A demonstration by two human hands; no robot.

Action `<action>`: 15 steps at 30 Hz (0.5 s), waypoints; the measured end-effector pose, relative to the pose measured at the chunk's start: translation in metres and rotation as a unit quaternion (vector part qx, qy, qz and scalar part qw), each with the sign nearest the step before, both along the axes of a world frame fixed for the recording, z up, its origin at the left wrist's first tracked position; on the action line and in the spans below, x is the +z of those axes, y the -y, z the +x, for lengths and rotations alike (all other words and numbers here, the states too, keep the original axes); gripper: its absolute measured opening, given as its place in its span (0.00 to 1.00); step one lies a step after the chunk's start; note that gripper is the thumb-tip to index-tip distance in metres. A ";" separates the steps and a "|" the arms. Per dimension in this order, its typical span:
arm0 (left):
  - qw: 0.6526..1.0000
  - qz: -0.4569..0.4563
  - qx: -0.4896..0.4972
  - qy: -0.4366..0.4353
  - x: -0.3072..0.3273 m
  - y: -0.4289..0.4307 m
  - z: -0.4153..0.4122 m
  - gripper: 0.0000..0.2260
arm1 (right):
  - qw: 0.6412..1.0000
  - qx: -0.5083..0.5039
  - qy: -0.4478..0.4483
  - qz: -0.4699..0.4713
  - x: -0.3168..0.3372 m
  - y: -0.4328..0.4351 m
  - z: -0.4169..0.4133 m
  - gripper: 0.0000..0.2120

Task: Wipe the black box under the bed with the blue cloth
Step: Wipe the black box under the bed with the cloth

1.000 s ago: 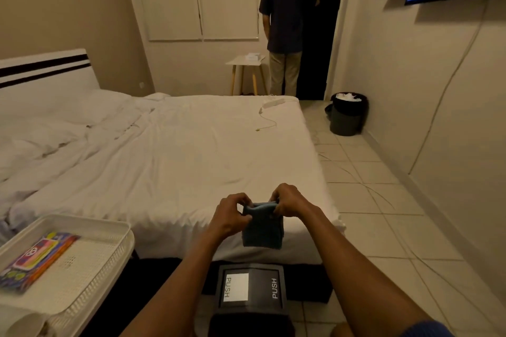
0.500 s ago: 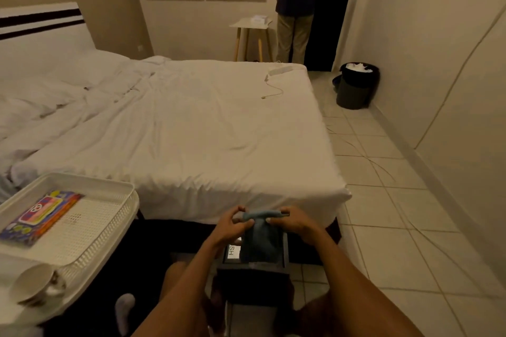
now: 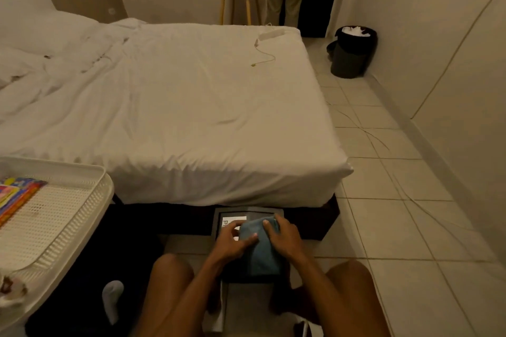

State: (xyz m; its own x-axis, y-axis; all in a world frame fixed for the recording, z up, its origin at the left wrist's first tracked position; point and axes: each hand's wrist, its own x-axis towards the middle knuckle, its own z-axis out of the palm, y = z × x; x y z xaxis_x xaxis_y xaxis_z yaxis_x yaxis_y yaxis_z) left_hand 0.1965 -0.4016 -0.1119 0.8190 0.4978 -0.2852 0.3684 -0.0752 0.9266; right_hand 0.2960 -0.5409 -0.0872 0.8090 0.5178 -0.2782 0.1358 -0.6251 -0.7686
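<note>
Holding the blue cloth [image 3: 261, 252] flat atop the black box [image 3: 247, 212] at the bed's [image 3: 191, 117] foot edge, pinched by left hand [image 3: 234, 242], gripped by right hand [image 3: 284, 238] — directly beneath both, long axis running bedward.

Squatting with the left knee [image 3: 171, 268] and right knee [image 3: 347, 273] bare and set wide, the person reaches both bare arms forward and down between them. The left forearm [image 3: 191, 290] and right forearm [image 3: 323, 282] angle inward, bringing the hands close side by side, backs up and wrists nearly straight. The left hand [image 3: 232, 242] grips the left side of a blue cloth [image 3: 260, 252] with bent fingers, one finger lying across the fabric. The right hand [image 3: 284, 238] holds the cloth's far edge, fingers curled over it, palm down. The two hands sit just apart.
</note>
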 end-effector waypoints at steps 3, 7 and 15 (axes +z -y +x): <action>0.999 0.027 -0.026 -0.007 -0.019 -0.004 0.011 0.20 | 0.998 -0.003 0.048 -0.035 -0.018 -0.002 0.005 0.17; 0.997 0.080 -0.011 0.001 -0.043 -0.003 0.027 0.22 | 0.996 -0.052 0.061 -0.038 -0.041 -0.009 0.014 0.15; 0.946 0.324 -0.026 0.019 -0.070 -0.019 0.045 0.18 | 0.977 -0.050 0.191 -0.084 -0.084 -0.027 0.032 0.19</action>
State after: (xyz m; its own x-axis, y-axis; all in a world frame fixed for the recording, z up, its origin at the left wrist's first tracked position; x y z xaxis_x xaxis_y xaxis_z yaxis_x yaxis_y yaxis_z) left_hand 0.2414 -0.3828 -0.1822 0.8507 0.5169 0.0958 0.3159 -0.6483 0.6927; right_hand 0.3280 -0.5137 -0.1713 0.9146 0.4038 -0.0208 0.3243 -0.7633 -0.5588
